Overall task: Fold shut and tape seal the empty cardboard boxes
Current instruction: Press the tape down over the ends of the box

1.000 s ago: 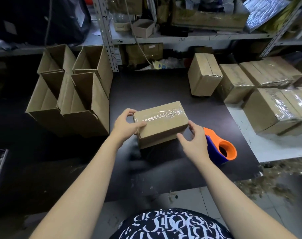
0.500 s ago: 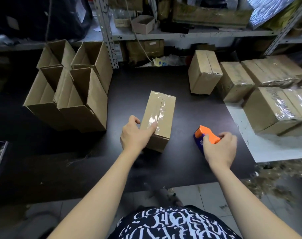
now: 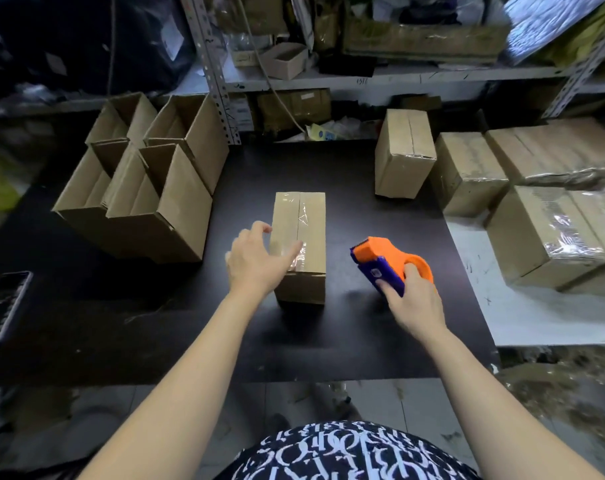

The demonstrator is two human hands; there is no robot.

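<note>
A closed cardboard box (image 3: 304,237) stands lengthwise in the middle of the black table (image 3: 190,323), with clear tape along its top seam. My left hand (image 3: 256,261) rests against the box's left side, thumb laid over the top near the front end. To the right, my right hand (image 3: 412,299) grips an orange and blue tape dispenser (image 3: 384,259), lifted a little, its nose pointing up-left toward the box with a gap between them.
Several open empty boxes (image 3: 148,188) stand at the left. Sealed boxes (image 3: 405,154) and taped ones (image 3: 550,233) crowd the right on a white surface (image 3: 536,317). Metal shelving (image 3: 328,77) rises behind. A dark tray (image 3: 3,306) sits at the far left edge.
The box was turned from crosswise to lengthwise. My right hand left the box, took hold of the tape dispenser and raised it toward the box. My left hand stayed on the box's left side.
</note>
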